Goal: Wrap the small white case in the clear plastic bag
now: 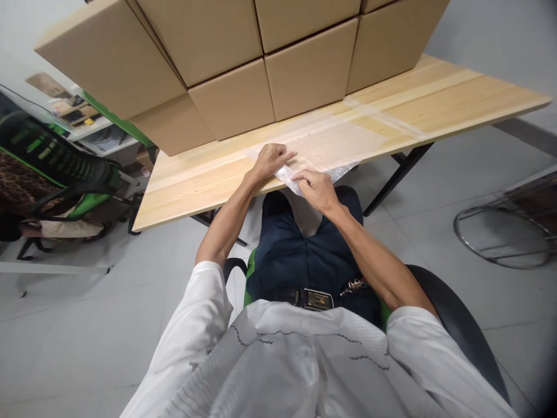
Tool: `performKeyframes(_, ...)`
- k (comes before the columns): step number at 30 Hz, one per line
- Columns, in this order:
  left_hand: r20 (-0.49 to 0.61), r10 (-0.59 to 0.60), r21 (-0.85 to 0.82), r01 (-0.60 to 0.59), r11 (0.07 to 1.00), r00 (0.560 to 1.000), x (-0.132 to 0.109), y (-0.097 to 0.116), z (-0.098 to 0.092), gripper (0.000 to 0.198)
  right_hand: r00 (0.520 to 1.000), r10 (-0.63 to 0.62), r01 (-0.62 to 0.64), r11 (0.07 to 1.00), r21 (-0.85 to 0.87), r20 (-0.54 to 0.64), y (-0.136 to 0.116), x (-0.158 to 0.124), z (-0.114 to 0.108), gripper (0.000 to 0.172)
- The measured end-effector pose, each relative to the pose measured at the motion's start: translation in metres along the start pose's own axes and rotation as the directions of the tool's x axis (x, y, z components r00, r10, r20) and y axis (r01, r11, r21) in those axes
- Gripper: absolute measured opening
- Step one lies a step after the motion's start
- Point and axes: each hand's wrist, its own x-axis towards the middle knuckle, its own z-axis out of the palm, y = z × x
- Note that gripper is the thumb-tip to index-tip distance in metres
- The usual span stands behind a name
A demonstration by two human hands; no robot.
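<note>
- Clear bubble wrap [331,148] lies flat on the pale wooden desk [456,96], its near edge hanging over the front rim just ahead of the person's lap
- The left hand [270,161] presses down on the sheet's near left corner, fingers curled, its grip closed on the plastic at the desk edge
- The right hand [318,188] sits just beside it, slightly nearer the body, grip pinched on a folded bit of the same wrap
- The two hands are close together, nearly touching
- Brown cardboard boxes [243,64] are stacked at the back of the desk, just behind the sheet
- A black and green chair [65,174] stands to the left on the grey floor; a round wire frame [505,232] rests on the floor at the right
</note>
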Motion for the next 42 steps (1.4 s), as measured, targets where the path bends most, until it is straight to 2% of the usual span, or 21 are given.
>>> performKeyframes(5,0.028,0.003,-0.011,-0.003,1.0,1.0,0.008,0.005,0.001,0.064,0.997,-0.062,0.062,0.998,0.006,0.041,0.004,-0.007,0.004,0.036)
performKeyframes(12,0.072,0.003,-0.035,-0.001,0.999,0.997,0.011,0.01,0.003,0.064,1.0,-0.003,0.002,0.998,0.062,0.025,0.003,-0.009,-0.01,0.036)
performKeyframes(18,0.065,0.018,-0.042,-0.015,0.999,0.998,0.01,0.01,0.005,0.068,0.998,-0.056,0.059,0.995,-0.077,0.037,0.004,-0.011,-0.018,0.038)
performKeyframes(23,0.08,0.04,-0.043,-0.036,0.998,0.996,0.012,0.009,0.006,0.07,0.975,-0.221,0.203,0.918,-0.34,-0.013,-0.018,-0.016,-0.016,0.031)
performKeyframes(28,0.104,0.059,-0.063,-0.053,0.997,0.993,0.012,0.012,0.006,0.08,0.95,-0.296,0.311,0.886,-0.344,0.099,-0.045,-0.003,-0.005,0.031)
performKeyframes(34,0.075,0.022,-0.08,-0.016,0.997,0.997,0.009,0.021,0.007,0.079,0.945,-0.24,0.303,0.899,-0.317,0.223,-0.044,0.011,0.002,0.037)
performKeyframes(42,0.064,0.02,-0.055,-0.016,0.998,0.998,0.009,0.027,0.007,0.06,0.953,-0.195,0.263,0.912,-0.315,0.232,-0.034,0.013,0.001,0.042)
